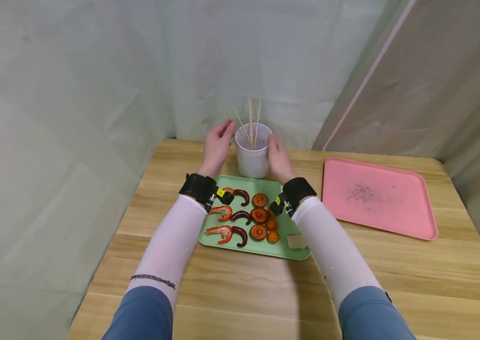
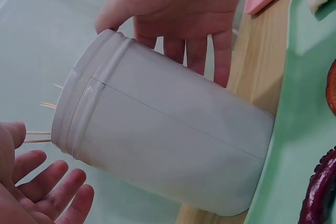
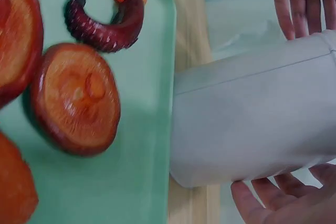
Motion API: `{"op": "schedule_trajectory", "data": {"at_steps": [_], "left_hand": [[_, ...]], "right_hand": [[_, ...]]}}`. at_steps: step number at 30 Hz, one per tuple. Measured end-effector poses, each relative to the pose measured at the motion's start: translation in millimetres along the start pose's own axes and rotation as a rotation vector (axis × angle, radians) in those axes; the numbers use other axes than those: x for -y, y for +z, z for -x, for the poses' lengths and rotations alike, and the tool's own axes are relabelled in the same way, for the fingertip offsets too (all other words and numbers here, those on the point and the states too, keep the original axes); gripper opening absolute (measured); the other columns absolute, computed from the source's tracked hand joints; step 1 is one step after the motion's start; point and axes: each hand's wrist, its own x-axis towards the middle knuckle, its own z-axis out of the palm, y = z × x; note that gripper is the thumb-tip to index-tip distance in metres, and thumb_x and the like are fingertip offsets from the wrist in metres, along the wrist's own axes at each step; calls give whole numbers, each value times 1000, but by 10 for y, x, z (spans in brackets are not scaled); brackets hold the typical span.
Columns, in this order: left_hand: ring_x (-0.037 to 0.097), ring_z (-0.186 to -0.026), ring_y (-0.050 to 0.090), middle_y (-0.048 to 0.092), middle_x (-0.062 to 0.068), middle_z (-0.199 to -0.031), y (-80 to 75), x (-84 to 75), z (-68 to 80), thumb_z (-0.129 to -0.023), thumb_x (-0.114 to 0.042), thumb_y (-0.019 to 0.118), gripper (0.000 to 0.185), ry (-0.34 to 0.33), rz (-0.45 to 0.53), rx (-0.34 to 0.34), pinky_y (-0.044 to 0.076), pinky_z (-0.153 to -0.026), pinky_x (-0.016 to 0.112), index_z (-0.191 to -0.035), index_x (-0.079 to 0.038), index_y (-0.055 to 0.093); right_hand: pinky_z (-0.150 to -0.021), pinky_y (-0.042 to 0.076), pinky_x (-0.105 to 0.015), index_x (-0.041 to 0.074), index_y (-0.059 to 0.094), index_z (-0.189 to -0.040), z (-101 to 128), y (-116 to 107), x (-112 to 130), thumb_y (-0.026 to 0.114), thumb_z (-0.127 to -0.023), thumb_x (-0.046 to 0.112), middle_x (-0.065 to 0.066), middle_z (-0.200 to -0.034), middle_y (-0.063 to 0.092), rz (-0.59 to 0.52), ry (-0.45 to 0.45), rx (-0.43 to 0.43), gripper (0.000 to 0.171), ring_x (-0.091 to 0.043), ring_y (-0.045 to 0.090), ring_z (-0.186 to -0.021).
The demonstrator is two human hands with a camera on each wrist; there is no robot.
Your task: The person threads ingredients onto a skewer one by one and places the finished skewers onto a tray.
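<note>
A white plastic cup (image 1: 252, 153) holding several wooden skewers (image 1: 251, 122) stands on the table just behind the green tray (image 1: 267, 185). My left hand (image 1: 217, 145) is beside the cup's left side, fingers spread and relaxed (image 2: 44, 184), a small gap from the wall (image 2: 163, 150). My right hand (image 1: 278, 158) flanks the right side with straight fingers (image 2: 197, 51), close against the cup; contact is unclear. In the right wrist view the cup (image 3: 257, 124) lies between the two hands. Neither hand holds anything.
The green tray carries shrimp (image 1: 220, 231), dark octopus tentacles (image 1: 240, 235), mushroom caps (image 1: 259, 215), orange slices (image 1: 271, 231) and a pale piece (image 1: 297, 241). A pink tray (image 1: 378, 198) lies at the right. Curtain walls close in behind and on both sides.
</note>
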Motion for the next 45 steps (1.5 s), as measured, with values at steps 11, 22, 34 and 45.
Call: {"op": "schedule_trajectory", "data": {"at_steps": [11,22,34,45], "left_hand": [[21,-118,62,68,8,-140,21,-63,-66,-108,-31,67,43,-14,-10,-18,50,-97,33,-145,-9,67],[17,-101,61,74,8,-121,-34,-71,-101,-106,-29,72,30,29,-80,-110,47,-83,28,-123,-6,79],[20,-94,65,74,10,-109,-75,-48,-84,-107,-30,69,31,95,-98,-109,51,-81,29,-117,-1,76],[16,-86,64,75,11,-100,-162,-103,24,-108,-25,67,28,280,-84,-199,55,-80,27,-114,1,76]], "right_hand": [[-129,15,-34,10,21,-171,-6,34,78,20,-116,50,-10,-176,23,31,5,67,68,-25,19,-162],[-130,15,-36,8,20,-171,-40,66,126,19,-117,48,-12,-176,23,54,-12,81,68,-28,19,-162],[-129,15,-35,12,20,-172,-44,59,80,18,-116,50,-10,-176,24,51,-8,93,67,-25,20,-162],[-130,13,-38,5,18,-171,-44,-18,106,21,-117,50,-16,-176,21,65,1,129,70,-30,17,-162]]}}
